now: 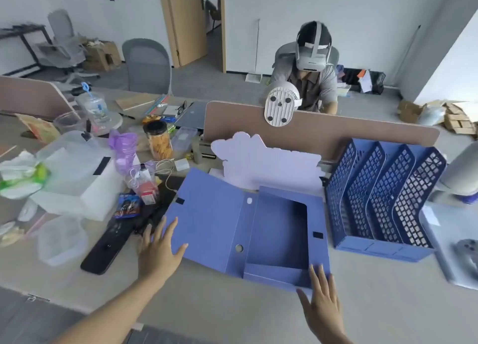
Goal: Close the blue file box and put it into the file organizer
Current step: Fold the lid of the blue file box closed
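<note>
Both hands lie spread and empty: left hand (pixel 157 250) touches the lid's (pixel 207 214) left edge, right hand (pixel 322 295) at the file box's (pixel 278 236) near corner. Organizer (pixel 382 201) stands just right of it.

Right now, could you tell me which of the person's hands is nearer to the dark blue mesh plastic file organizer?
Right. The right hand rests at the open blue file box's near corner, left of the organizer; the left hand is at the flap's far-left edge.
</note>
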